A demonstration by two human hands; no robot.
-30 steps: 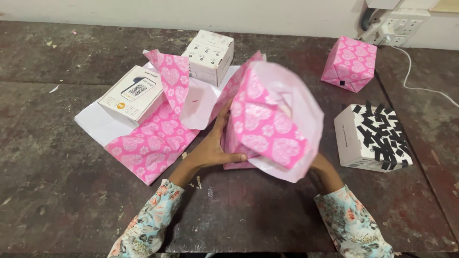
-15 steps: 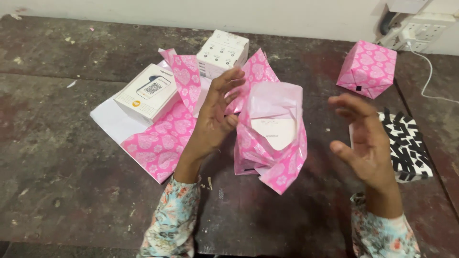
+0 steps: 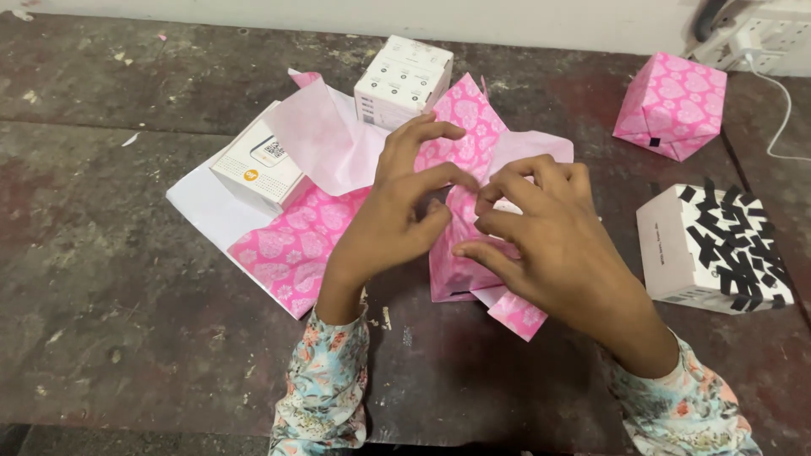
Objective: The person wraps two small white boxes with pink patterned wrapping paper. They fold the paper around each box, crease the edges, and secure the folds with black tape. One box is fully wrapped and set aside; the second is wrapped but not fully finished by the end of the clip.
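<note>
A box half wrapped in pink heart-patterned paper (image 3: 460,270) stands upright at the middle of the dark table. My left hand (image 3: 397,215) presses against its left side, fingers pinching the paper at the top. My right hand (image 3: 541,232) covers its right side and top, fingers curled on a paper fold. A loose flap of the paper (image 3: 515,312) sticks out under my right wrist. Most of the box is hidden by my hands.
A flat pink sheet (image 3: 291,245) lies left with a white box (image 3: 258,165) on it. Another white box (image 3: 404,80) stands behind. A wrapped pink box (image 3: 672,105) sits far right, a white box with black strips (image 3: 718,249) at right. A power strip (image 3: 773,34) is in the corner.
My right hand, raised in the air half a second ago, has come down onto the box. Both hands now close on the paper at its top.
</note>
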